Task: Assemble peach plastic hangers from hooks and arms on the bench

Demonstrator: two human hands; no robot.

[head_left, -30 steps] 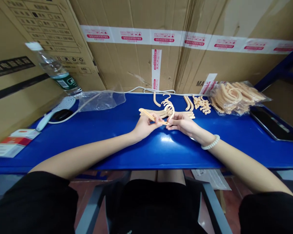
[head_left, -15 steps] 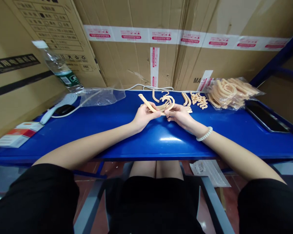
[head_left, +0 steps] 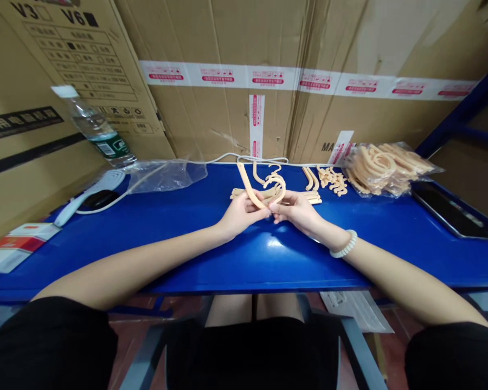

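My left hand (head_left: 243, 214) pinches the lower end of a curved beige hanger arm (head_left: 247, 183), whose straight end points up and to the left. A beige hanger hook (head_left: 283, 188) is pinched in my right hand (head_left: 300, 214), its curve standing up. The lower ends of both pieces meet between my fingertips; whether they are joined is hidden. Behind my hands lie more hanger parts: a single arm (head_left: 257, 173), a small hook (head_left: 275, 168) and several stacked arms (head_left: 314, 197), partly covered by the hands.
Two loose arms (head_left: 309, 177) and a pile of small hooks (head_left: 332, 180) lie right of centre. Beyond are a bag of hanger parts (head_left: 388, 168) and a phone (head_left: 451, 210). Leftward are a bottle (head_left: 111, 145), clear plastic bag (head_left: 166, 174), white brush (head_left: 85, 195) and carton (head_left: 20, 245).
The view has tilted up slightly, so everything sits lower in the picture. The hanger arm now stands steeper, and its lower end is closer to the hook.
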